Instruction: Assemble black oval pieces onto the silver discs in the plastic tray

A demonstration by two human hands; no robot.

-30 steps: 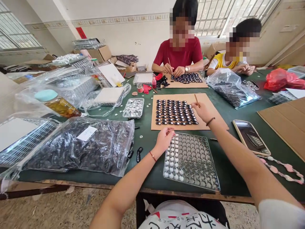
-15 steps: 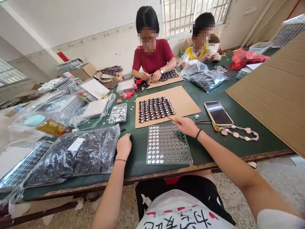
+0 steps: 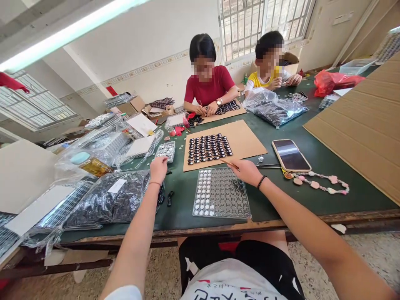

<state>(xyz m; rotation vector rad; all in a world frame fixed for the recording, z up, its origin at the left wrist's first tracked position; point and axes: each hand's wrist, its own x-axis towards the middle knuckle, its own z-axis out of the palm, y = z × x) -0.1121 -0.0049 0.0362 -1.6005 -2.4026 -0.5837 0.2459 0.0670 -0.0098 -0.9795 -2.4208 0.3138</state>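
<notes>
Since a second ago my left hand (image 3: 158, 168) has left the near corner of the clear cell tray (image 3: 221, 193) and gone out to the top edge of the plastic bag of dark pieces (image 3: 109, 199), while my right hand (image 3: 246, 171) has drawn back from the cardboard sheet (image 3: 246, 139) to the tray's far right corner. My right fingers are pinched shut on a thin wooden stick (image 3: 229, 163), its tip pointing away from the palm toward the rows of dark oval pieces (image 3: 209, 148) just beyond it. My left hand is loosely curled with the knuckles up; I cannot tell whether anything is in it. As I judge it, the work is early: only the few columns of the tray nearest my left hand hold pale round pieces, the rest of the cells show bare, and the dark ovals cover only the left part of the cardboard. Just past my left hand sits a small tray of silvery pieces (image 3: 165, 151); to the outside of my right wrist lie a phone (image 3: 290, 155) and a string of pink beads (image 3: 318, 183). All this rests on a green-covered table (image 3: 312, 196) with a worn wooden edge. Across it two people sit at their own card of dark pieces, beneath a barred window (image 3: 262, 21), with boxes and bagged trays piled far off to my left.
</notes>
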